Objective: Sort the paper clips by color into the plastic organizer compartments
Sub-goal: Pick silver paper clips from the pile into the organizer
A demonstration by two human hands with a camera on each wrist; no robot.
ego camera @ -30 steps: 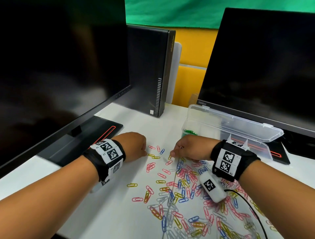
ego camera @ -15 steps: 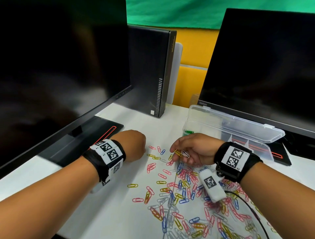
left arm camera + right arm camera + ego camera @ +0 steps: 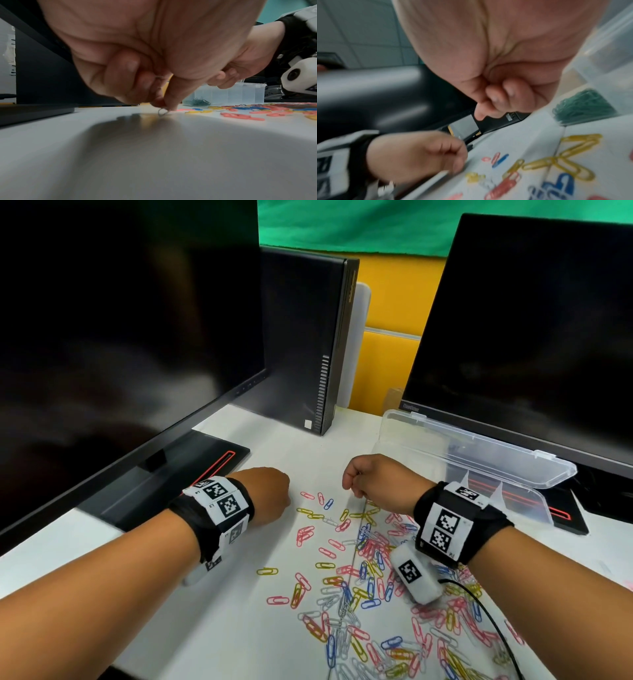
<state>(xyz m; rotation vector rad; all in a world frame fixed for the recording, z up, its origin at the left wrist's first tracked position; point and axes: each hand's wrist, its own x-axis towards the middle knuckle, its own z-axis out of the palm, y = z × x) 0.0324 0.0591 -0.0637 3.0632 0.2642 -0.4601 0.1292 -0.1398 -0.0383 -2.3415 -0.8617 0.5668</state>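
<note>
Mixed paper clips (image 3: 373, 573) in pink, yellow, blue and silver lie scattered on the white table. My left hand (image 3: 287, 501) sits at the left edge of the scatter. In the left wrist view this hand (image 3: 164, 107) pinches a silver clip (image 3: 162, 113) against the table, and a thin wire shows in its curled fingers. My right hand (image 3: 352, 486) hovers as a closed fist over the far end of the scatter, beside the clear plastic organizer (image 3: 513, 501). Its fingers (image 3: 506, 90) curl into the palm and hide what it holds. Green clips (image 3: 583, 108) fill the organizer's left end compartment.
The organizer's lid (image 3: 479, 453) lies open behind it, under the right monitor (image 3: 534, 337). A second monitor (image 3: 120, 320) and its base (image 3: 191, 463) stand on the left, a black PC tower (image 3: 305, 344) at the back. A cable (image 3: 493, 621) trails from my right wrist.
My right hand picked yellow and silver clips off the pile, turned palm up, then rolled over into a fist and rose a little. The left hand has barely moved.
</note>
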